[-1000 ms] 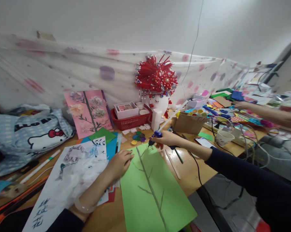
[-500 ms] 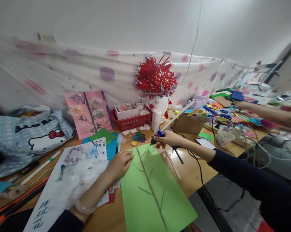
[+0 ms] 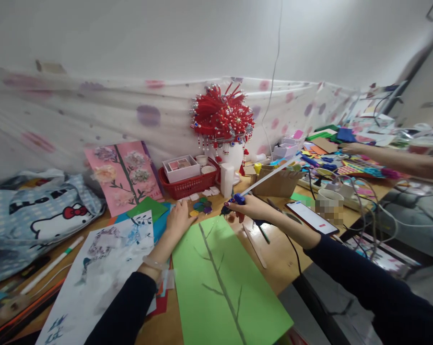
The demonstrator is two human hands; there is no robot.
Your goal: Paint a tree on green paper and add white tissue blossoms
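Note:
My right hand (image 3: 250,208) is wrapped round a blue glue gun (image 3: 237,199) with a long white stick out of its back; its dark nozzle is over the top edge of a green sheet (image 3: 198,268). A dark branching stem is drawn on that sheet. Beyond the sheet's top left corner, my left hand (image 3: 179,218) reaches to small coloured discs (image 3: 203,205), its fingers bent together; what they hold, if anything, is too small to make out.
A pink flower picture (image 3: 124,177), a red basket (image 3: 191,184) and a red beaded headdress (image 3: 225,117) stand behind. At right are a phone (image 3: 311,216), a cup (image 3: 330,199), cables and another person's arm (image 3: 392,160). A painted sheet (image 3: 111,268) lies left.
My left hand has left the green sheet's edge and moved forward to the coloured discs. The glue gun stays in my right hand. The view has shifted slightly.

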